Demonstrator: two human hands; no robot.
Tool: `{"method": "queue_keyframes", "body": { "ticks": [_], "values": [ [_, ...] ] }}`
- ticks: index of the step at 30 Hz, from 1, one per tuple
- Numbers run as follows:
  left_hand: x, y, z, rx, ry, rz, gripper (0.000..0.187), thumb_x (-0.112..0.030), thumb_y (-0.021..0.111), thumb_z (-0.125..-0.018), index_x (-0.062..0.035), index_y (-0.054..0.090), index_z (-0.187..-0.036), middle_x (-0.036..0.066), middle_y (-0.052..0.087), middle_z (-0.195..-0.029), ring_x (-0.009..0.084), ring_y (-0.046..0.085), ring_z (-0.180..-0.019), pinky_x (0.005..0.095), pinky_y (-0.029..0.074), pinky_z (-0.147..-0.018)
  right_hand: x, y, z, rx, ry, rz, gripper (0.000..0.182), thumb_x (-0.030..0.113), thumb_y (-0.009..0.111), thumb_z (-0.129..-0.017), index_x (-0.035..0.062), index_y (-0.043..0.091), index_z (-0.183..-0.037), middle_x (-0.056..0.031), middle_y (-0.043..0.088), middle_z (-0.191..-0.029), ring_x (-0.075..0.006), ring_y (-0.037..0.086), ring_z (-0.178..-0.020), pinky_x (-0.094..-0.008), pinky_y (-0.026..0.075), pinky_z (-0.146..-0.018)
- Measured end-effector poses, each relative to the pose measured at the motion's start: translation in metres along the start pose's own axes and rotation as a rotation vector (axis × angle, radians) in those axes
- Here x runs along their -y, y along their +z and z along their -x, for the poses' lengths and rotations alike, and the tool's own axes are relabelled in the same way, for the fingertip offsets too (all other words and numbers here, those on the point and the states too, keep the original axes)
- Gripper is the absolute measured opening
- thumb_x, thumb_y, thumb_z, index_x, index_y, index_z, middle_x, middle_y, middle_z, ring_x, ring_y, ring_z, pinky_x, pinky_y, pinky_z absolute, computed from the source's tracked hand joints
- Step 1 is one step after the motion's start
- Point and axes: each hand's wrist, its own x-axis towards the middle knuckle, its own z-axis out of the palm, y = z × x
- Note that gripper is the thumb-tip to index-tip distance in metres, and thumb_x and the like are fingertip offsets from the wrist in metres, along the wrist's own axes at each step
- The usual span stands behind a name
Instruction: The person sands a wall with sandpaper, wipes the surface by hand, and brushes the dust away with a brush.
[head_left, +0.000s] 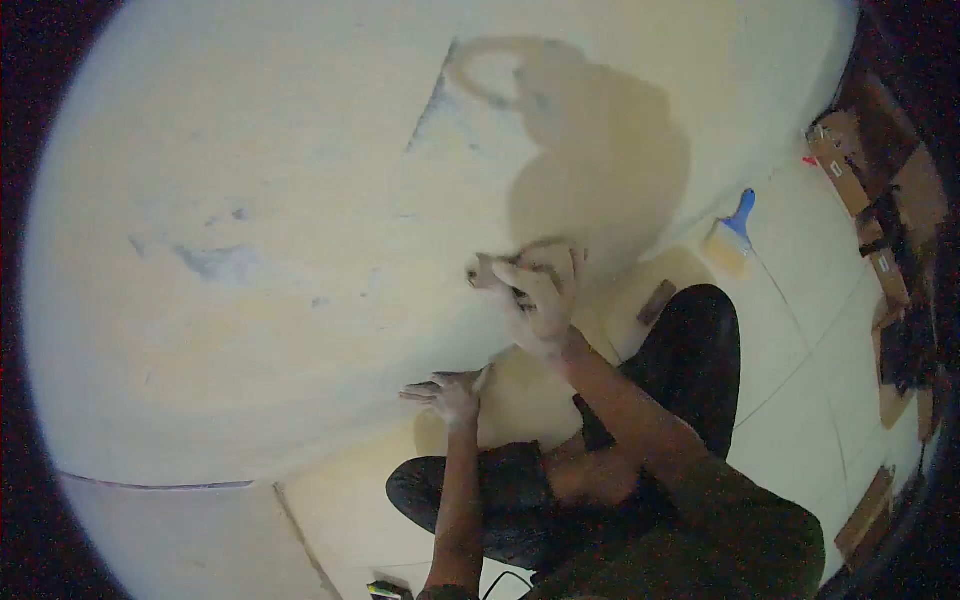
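My right hand (545,300) is closed around a small brownish piece (484,272) that looks like folded sandpaper, held against a pale, dusty wall (300,160). Much of that piece is hidden by my fingers. Lower down and to the left, my left hand (457,398) has its fingers stretched out and lies near the foot of the wall, holding nothing. Whitish dust coats both hands. Grey patches (215,262) and a dark slanting line (433,95) mark the wall's surface.
A wide brush with a blue handle (741,215) lies on the tiled floor (790,370) to the right. Beside my knee is a small brown block (656,302). Cardboard pieces (840,170) line the right edge. My shadow (610,140) falls across the wall.
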Motion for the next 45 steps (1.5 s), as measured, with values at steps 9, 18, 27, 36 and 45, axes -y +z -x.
{"method": "queue_keyframes", "body": {
  "ticks": [9, 18, 27, 36, 45],
  "values": [
    [-0.026, -0.041, -0.039, 0.846, -0.326, -0.047, 0.147, -0.092, 0.066, -0.062, 0.0046, 0.013, -0.159, 0.060, -0.017, -0.143, 0.0777, -0.020, -0.133, 0.0901, 0.000, -0.099, -0.027, -0.010, 0.057, 0.052, 0.103, -0.019, 0.052, -0.001, 0.077, -0.065, 0.0259, 0.075, -0.110, 0.0000, 0.060, -0.096, -0.0255, 0.057, -0.097, -0.0493, 0.036, -0.086],
    [-0.017, -0.037, -0.029, 0.824, -0.404, 0.004, 0.146, -0.091, 0.065, -0.065, 0.0116, 0.014, -0.156, 0.057, -0.019, -0.146, 0.0730, -0.022, -0.137, 0.0873, -0.002, -0.103, -0.023, -0.001, 0.049, 0.010, 0.012, -0.020, 0.055, 0.000, 0.077, -0.065, 0.0263, 0.073, -0.113, 0.0013, 0.062, -0.098, -0.0237, 0.058, -0.092, -0.0461, 0.036, -0.088],
    [-0.018, -0.037, -0.026, 0.744, -0.394, 0.030, 0.142, -0.094, 0.060, -0.066, 0.0165, 0.030, -0.150, 0.059, -0.013, -0.146, 0.0730, -0.020, -0.137, 0.0863, -0.003, -0.104, 0.020, 0.003, -0.015, -0.067, -0.002, -0.041, 0.045, -0.006, 0.078, -0.070, 0.0163, 0.070, -0.109, -0.0020, 0.059, -0.088, -0.0215, 0.055, -0.082, -0.0407, 0.039, -0.080],
    [-0.021, -0.052, -0.026, 0.683, -0.370, 0.080, 0.141, -0.097, 0.052, -0.068, 0.0201, 0.035, -0.145, 0.063, -0.008, -0.142, 0.0763, -0.015, -0.136, 0.0861, -0.003, -0.103, 0.018, -0.007, -0.014, -0.074, 0.032, 0.014, 0.045, 0.001, 0.077, -0.073, 0.0209, 0.072, -0.113, -0.0008, 0.062, -0.090, -0.0228, 0.057, -0.090, -0.0486, 0.036, -0.088],
    [-0.027, -0.087, -0.044, 0.515, -0.354, 0.200, 0.142, -0.090, 0.061, -0.072, 0.0162, 0.012, -0.154, 0.057, -0.013, -0.148, 0.0697, -0.016, -0.141, 0.0800, -0.004, -0.110, -0.016, -0.007, 0.068, 0.055, 0.171, 0.043, 0.046, 0.008, 0.078, -0.073, 0.0249, 0.073, -0.115, -0.0017, 0.061, -0.094, -0.0274, 0.056, -0.103, -0.0584, 0.029, -0.103]
  ]
}}
